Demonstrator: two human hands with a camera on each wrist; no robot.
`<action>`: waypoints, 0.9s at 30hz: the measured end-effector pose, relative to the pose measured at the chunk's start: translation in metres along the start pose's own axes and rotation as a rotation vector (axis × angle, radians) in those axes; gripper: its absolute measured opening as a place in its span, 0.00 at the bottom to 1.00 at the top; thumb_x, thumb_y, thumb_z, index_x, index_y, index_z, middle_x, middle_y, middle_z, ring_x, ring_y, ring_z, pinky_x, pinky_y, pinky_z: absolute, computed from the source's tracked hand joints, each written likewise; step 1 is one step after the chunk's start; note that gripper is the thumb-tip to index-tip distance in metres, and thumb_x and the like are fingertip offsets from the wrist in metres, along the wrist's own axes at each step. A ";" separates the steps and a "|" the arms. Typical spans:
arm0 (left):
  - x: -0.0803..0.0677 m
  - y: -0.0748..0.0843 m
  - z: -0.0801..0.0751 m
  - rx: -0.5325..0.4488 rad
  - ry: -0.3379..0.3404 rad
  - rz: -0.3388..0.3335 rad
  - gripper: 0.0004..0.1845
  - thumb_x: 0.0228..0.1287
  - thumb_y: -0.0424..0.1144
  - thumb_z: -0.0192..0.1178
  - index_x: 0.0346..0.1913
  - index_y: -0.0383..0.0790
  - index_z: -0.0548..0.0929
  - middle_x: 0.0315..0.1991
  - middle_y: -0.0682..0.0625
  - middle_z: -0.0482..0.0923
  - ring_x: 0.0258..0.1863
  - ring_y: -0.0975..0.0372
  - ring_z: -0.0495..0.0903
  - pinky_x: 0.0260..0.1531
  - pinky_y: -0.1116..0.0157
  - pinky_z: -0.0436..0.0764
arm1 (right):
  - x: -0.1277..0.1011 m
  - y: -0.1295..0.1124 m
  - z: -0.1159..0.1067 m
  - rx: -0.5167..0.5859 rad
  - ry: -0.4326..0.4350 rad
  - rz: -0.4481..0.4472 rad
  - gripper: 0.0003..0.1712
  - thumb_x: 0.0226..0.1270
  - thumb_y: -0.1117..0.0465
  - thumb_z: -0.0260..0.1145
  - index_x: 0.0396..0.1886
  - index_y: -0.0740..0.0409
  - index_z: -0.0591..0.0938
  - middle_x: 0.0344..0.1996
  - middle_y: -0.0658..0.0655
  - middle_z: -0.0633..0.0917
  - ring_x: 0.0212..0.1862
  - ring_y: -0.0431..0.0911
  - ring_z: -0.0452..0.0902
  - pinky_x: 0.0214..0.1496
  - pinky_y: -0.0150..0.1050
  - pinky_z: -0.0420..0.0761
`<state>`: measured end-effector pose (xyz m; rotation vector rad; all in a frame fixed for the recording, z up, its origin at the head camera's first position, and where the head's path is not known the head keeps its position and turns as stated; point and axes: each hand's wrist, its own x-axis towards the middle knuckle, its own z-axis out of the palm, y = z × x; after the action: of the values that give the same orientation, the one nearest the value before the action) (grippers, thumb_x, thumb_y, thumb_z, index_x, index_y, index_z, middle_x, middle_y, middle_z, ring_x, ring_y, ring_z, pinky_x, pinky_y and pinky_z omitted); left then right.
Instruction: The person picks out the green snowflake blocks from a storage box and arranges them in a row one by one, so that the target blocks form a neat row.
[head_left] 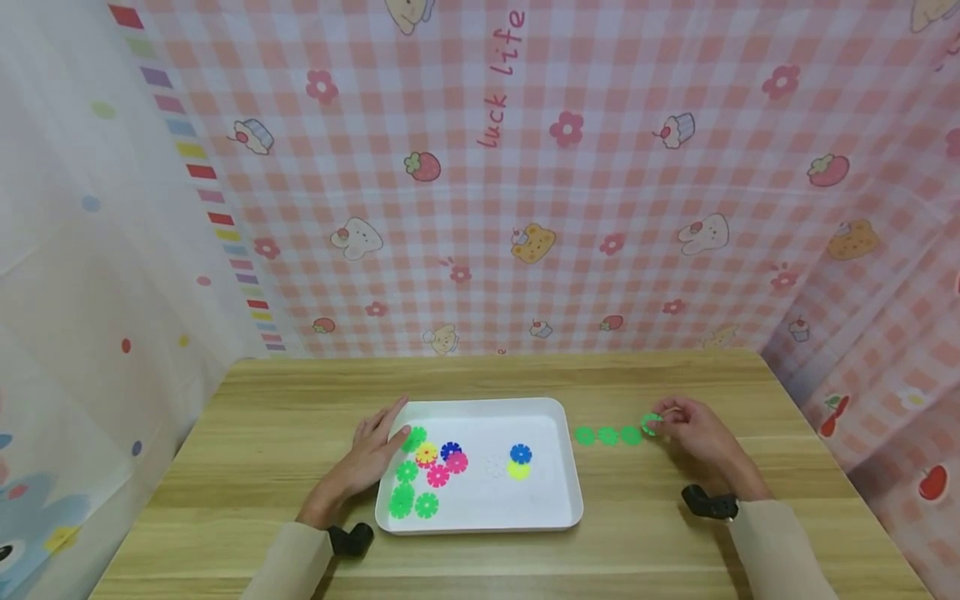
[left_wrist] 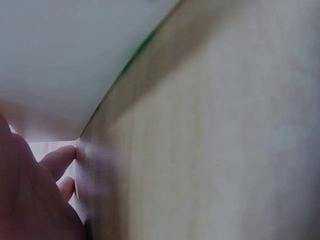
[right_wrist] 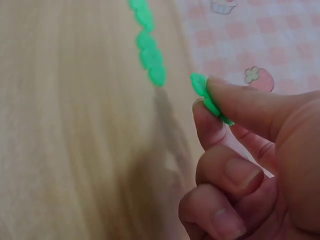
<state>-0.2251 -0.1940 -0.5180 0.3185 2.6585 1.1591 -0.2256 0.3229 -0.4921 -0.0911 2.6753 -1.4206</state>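
Observation:
A white tray (head_left: 557, 454) on the wooden table holds several snowflake discs: green ones (head_left: 406, 485) at its left, pink ones (head_left: 447, 468), a blue and a yellow one (head_left: 519, 462). My left hand (head_left: 372, 454) rests flat against the tray's left rim (left_wrist: 80, 165), fingers straight. Right of the tray, three green discs (head_left: 607, 435) lie in a row on the table. My right hand (head_left: 693, 429) pinches another green disc (head_left: 651, 424) (right_wrist: 207, 97) between thumb and forefinger, just off the row's right end (right_wrist: 150, 57).
The wooden table (head_left: 262, 433) is walled by a pink checked cloth (head_left: 525, 208) behind and at the right, and a white dotted sheet (head_left: 82, 275) at the left. Black wrist mounts (head_left: 708, 502) sit on both sleeves.

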 end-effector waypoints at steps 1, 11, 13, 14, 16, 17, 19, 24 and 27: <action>0.000 0.000 0.000 0.000 0.000 0.000 0.33 0.80 0.56 0.37 0.81 0.54 0.44 0.80 0.45 0.46 0.79 0.45 0.36 0.72 0.43 0.23 | 0.000 0.001 0.000 -0.017 0.005 0.005 0.17 0.67 0.58 0.69 0.45 0.66 0.77 0.28 0.55 0.82 0.28 0.40 0.70 0.30 0.33 0.69; 0.000 0.000 0.001 -0.007 0.007 -0.003 0.32 0.81 0.54 0.38 0.81 0.54 0.44 0.80 0.44 0.46 0.79 0.45 0.36 0.72 0.43 0.24 | 0.001 0.007 0.007 -0.121 0.023 0.002 0.14 0.66 0.59 0.69 0.42 0.65 0.79 0.29 0.55 0.84 0.33 0.43 0.74 0.37 0.35 0.71; 0.000 0.000 0.001 -0.007 0.010 0.000 0.32 0.81 0.53 0.38 0.81 0.53 0.44 0.80 0.44 0.47 0.78 0.45 0.37 0.72 0.43 0.24 | 0.001 0.007 0.008 -0.130 0.028 0.009 0.14 0.66 0.59 0.70 0.42 0.65 0.79 0.29 0.55 0.84 0.33 0.44 0.74 0.38 0.36 0.70; 0.000 0.000 0.001 -0.008 0.010 0.000 0.32 0.81 0.53 0.38 0.81 0.53 0.44 0.80 0.44 0.47 0.78 0.45 0.36 0.72 0.43 0.24 | 0.001 0.007 0.009 -0.135 0.030 0.013 0.14 0.66 0.58 0.70 0.42 0.65 0.79 0.29 0.55 0.83 0.33 0.44 0.74 0.37 0.37 0.70; 0.000 0.001 0.000 -0.011 0.008 0.001 0.32 0.81 0.53 0.38 0.81 0.53 0.44 0.80 0.44 0.47 0.79 0.45 0.36 0.72 0.43 0.24 | 0.000 0.007 0.009 -0.138 0.033 0.015 0.14 0.66 0.59 0.70 0.42 0.65 0.79 0.30 0.55 0.82 0.34 0.45 0.73 0.37 0.37 0.70; 0.000 0.001 0.000 -0.012 0.004 0.002 0.32 0.81 0.53 0.38 0.81 0.53 0.44 0.80 0.44 0.47 0.79 0.45 0.36 0.72 0.43 0.24 | 0.000 0.007 0.009 -0.137 0.035 0.014 0.14 0.66 0.59 0.70 0.42 0.65 0.79 0.30 0.55 0.81 0.34 0.45 0.72 0.37 0.37 0.70; 0.000 0.001 0.000 -0.012 -0.002 0.005 0.32 0.81 0.53 0.38 0.81 0.53 0.44 0.80 0.44 0.47 0.79 0.45 0.35 0.71 0.43 0.23 | -0.001 0.008 0.009 -0.134 0.040 0.014 0.14 0.65 0.60 0.70 0.42 0.65 0.79 0.29 0.55 0.80 0.33 0.45 0.71 0.35 0.36 0.70; 0.000 0.000 -0.001 -0.008 -0.005 0.012 0.33 0.81 0.54 0.37 0.81 0.53 0.43 0.80 0.44 0.46 0.78 0.44 0.35 0.71 0.42 0.22 | -0.001 0.009 0.009 -0.125 0.048 0.007 0.13 0.64 0.62 0.70 0.42 0.65 0.79 0.29 0.54 0.78 0.32 0.43 0.70 0.32 0.33 0.70; 0.000 0.000 0.000 -0.007 -0.007 0.010 0.33 0.80 0.55 0.37 0.81 0.53 0.43 0.80 0.44 0.46 0.78 0.44 0.35 0.71 0.43 0.23 | -0.003 0.009 0.010 -0.123 0.053 0.005 0.13 0.64 0.63 0.71 0.42 0.66 0.79 0.30 0.55 0.78 0.32 0.44 0.71 0.32 0.33 0.71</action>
<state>-0.2251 -0.1942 -0.5184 0.3345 2.6496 1.1678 -0.2218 0.3198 -0.5045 -0.0580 2.8018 -1.2742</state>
